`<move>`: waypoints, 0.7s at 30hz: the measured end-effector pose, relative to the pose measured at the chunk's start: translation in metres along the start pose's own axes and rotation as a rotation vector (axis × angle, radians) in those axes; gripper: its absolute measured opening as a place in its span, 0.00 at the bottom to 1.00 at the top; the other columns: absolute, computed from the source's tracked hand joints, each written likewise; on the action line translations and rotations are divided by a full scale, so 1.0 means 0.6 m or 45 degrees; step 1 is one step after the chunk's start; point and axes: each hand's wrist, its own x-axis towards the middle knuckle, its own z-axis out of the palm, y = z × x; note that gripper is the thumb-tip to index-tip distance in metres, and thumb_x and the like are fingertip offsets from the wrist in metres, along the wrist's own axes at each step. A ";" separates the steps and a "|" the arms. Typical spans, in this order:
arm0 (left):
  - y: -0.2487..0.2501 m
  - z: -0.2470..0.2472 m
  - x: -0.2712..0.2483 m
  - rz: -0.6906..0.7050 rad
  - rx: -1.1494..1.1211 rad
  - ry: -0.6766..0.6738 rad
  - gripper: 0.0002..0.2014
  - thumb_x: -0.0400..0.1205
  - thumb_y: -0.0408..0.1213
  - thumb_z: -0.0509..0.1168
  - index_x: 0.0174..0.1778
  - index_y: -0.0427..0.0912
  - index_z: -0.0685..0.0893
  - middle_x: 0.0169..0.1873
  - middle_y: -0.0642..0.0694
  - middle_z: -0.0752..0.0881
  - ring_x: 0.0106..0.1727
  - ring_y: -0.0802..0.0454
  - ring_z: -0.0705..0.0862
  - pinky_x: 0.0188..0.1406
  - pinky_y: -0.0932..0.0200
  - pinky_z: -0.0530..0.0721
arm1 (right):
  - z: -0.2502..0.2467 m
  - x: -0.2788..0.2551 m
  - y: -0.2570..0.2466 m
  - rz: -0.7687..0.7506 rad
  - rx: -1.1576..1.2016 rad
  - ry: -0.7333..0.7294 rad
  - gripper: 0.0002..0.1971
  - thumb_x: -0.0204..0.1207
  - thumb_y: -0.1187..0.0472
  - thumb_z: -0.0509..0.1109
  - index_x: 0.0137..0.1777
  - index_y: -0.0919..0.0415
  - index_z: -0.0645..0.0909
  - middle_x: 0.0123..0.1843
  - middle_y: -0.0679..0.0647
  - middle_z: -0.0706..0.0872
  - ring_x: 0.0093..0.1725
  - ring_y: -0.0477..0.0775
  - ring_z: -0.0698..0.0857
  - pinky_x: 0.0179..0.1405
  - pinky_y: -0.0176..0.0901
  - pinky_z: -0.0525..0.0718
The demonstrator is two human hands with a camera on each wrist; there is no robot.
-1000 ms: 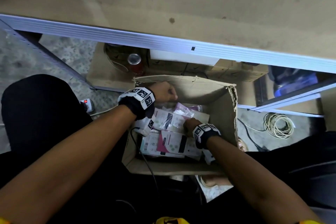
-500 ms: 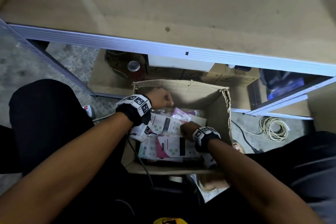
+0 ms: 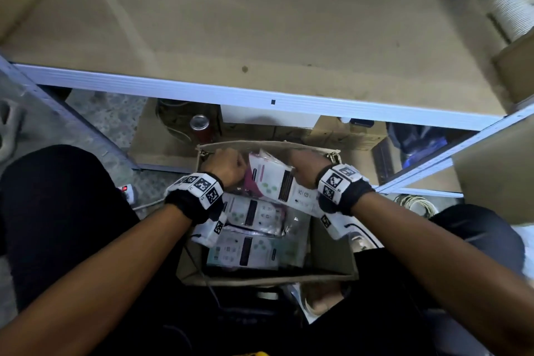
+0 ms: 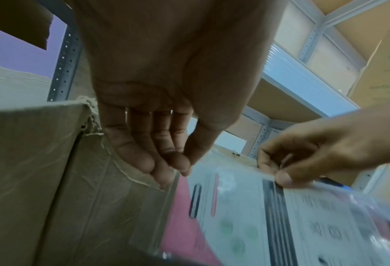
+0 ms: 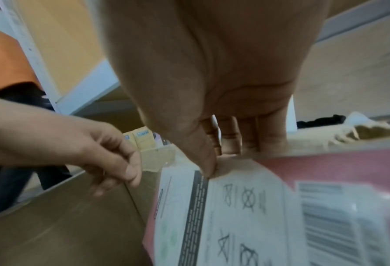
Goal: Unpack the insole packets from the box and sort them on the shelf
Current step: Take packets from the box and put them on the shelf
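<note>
Held insole packet (image 3: 284, 186) is up over the far half of the box (image 3: 332, 257), tilted, clear plastic sleeve with white card and pink backing. Right hand (image 3: 304, 166) pinches its top edge, thumb on the dark printed stripe, fingers behind. The right wrist view confirms that pinch (image 5: 208, 162). Left hand (image 3: 228, 166) has fingers curled, thumb and fingertips together at the packet's top left corner by the clear plastic edge; the left wrist view (image 4: 166, 144) shows that as a pinch on the sleeve corner. So both hands are gripping the same packet.

Diff vs 1.0 s and 0.5 s ago: the packet was lying in the box with the others, right hand low on the stack. Now it's raised clear of the stack, and the right hand has moved up and toward the far wall of the box. Left hand stayed near the far left corner. The camera also pitched up, so more shelf board (image 3: 260, 23) is in view.

Counts: 1 packet in hand. At least 2 more packets plainly visible flat in the box, one (image 3: 251, 212) behind another (image 3: 248, 250); more plastic under them, number can't be told. 1 box, on the floor between the person's knees. Shelf board above it carries no packets in view.

Around: a can (image 3: 199, 123) and cardboard cartons (image 3: 346, 133) under the shelf, a cable coil (image 3: 416, 204) on the floor at right, a power strip (image 3: 127, 191) at left.
</note>
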 end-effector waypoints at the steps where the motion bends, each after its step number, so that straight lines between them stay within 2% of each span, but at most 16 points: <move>1: -0.001 0.003 -0.004 -0.026 0.018 -0.010 0.14 0.78 0.37 0.60 0.26 0.44 0.82 0.39 0.42 0.88 0.44 0.38 0.87 0.42 0.52 0.82 | -0.007 -0.002 0.000 -0.007 0.012 0.034 0.16 0.78 0.65 0.63 0.66 0.61 0.78 0.62 0.61 0.87 0.58 0.64 0.87 0.54 0.51 0.87; 3: 0.001 0.018 -0.010 -0.092 0.048 -0.080 0.11 0.79 0.40 0.62 0.36 0.45 0.87 0.40 0.44 0.86 0.46 0.39 0.88 0.48 0.52 0.84 | -0.013 -0.007 0.002 -0.020 0.029 0.083 0.17 0.79 0.66 0.63 0.67 0.59 0.76 0.61 0.59 0.87 0.56 0.63 0.87 0.48 0.47 0.84; 5: 0.003 0.046 -0.014 -0.088 0.080 -0.203 0.10 0.79 0.41 0.63 0.44 0.45 0.90 0.46 0.43 0.88 0.51 0.39 0.88 0.56 0.48 0.86 | -0.016 -0.010 0.004 -0.055 0.012 0.085 0.16 0.80 0.66 0.63 0.67 0.59 0.75 0.61 0.60 0.86 0.55 0.63 0.86 0.47 0.47 0.83; 6: 0.005 0.063 -0.016 -0.039 0.106 -0.273 0.09 0.79 0.41 0.64 0.45 0.45 0.90 0.48 0.43 0.89 0.52 0.40 0.88 0.57 0.47 0.87 | -0.021 -0.009 0.002 -0.085 -0.004 0.070 0.14 0.81 0.66 0.63 0.66 0.60 0.74 0.60 0.61 0.86 0.54 0.64 0.86 0.48 0.50 0.85; 8: 0.009 0.104 -0.019 0.111 0.193 -0.422 0.09 0.80 0.40 0.66 0.48 0.43 0.91 0.51 0.42 0.91 0.52 0.41 0.88 0.55 0.53 0.86 | -0.036 -0.004 -0.004 -0.161 -0.010 0.078 0.08 0.81 0.66 0.63 0.58 0.59 0.74 0.58 0.62 0.84 0.53 0.65 0.85 0.51 0.57 0.86; 10: 0.015 0.145 -0.018 0.198 0.321 -0.570 0.13 0.81 0.41 0.66 0.55 0.40 0.90 0.56 0.39 0.90 0.56 0.40 0.88 0.53 0.56 0.84 | -0.052 0.004 -0.013 -0.263 0.040 0.136 0.06 0.81 0.66 0.62 0.50 0.55 0.70 0.54 0.59 0.83 0.49 0.61 0.83 0.50 0.58 0.86; 12: 0.015 0.182 -0.009 0.159 0.409 -0.684 0.20 0.82 0.41 0.65 0.68 0.36 0.81 0.63 0.35 0.85 0.63 0.37 0.84 0.59 0.51 0.81 | -0.062 0.010 -0.022 -0.356 0.085 0.200 0.07 0.82 0.66 0.62 0.48 0.53 0.69 0.51 0.56 0.82 0.44 0.57 0.81 0.47 0.56 0.87; 14: 0.007 0.214 0.000 0.072 0.441 -0.723 0.31 0.83 0.41 0.63 0.81 0.35 0.63 0.69 0.30 0.79 0.68 0.32 0.79 0.63 0.45 0.79 | -0.065 0.014 -0.026 -0.408 0.100 0.225 0.08 0.82 0.67 0.62 0.49 0.53 0.70 0.51 0.55 0.82 0.44 0.56 0.80 0.46 0.55 0.87; 16: -0.010 0.240 0.005 0.046 0.460 -0.736 0.41 0.84 0.39 0.64 0.86 0.35 0.46 0.71 0.28 0.75 0.71 0.31 0.77 0.64 0.42 0.78 | -0.064 0.016 -0.025 -0.419 0.105 0.228 0.06 0.83 0.67 0.62 0.54 0.55 0.73 0.54 0.55 0.82 0.46 0.56 0.82 0.48 0.55 0.87; 18: -0.028 0.261 0.005 0.081 0.505 -0.742 0.47 0.82 0.38 0.67 0.86 0.35 0.40 0.71 0.29 0.75 0.71 0.31 0.78 0.64 0.43 0.78 | -0.064 0.019 -0.020 -0.425 0.113 0.229 0.06 0.83 0.66 0.62 0.56 0.57 0.74 0.56 0.56 0.81 0.50 0.58 0.82 0.50 0.56 0.86; 19: -0.034 0.271 0.005 0.101 0.530 -0.750 0.46 0.81 0.38 0.68 0.86 0.35 0.43 0.71 0.30 0.75 0.70 0.32 0.78 0.62 0.44 0.79 | -0.064 0.021 -0.018 -0.429 0.115 0.226 0.06 0.83 0.65 0.62 0.57 0.57 0.74 0.57 0.56 0.81 0.51 0.58 0.82 0.51 0.56 0.86; 21: -0.040 0.284 0.003 0.126 0.589 -0.776 0.37 0.81 0.39 0.68 0.84 0.36 0.59 0.70 0.32 0.77 0.69 0.33 0.79 0.62 0.45 0.80 | -0.064 0.023 -0.012 -0.430 0.117 0.209 0.06 0.83 0.65 0.63 0.57 0.57 0.74 0.57 0.57 0.80 0.53 0.59 0.81 0.51 0.56 0.84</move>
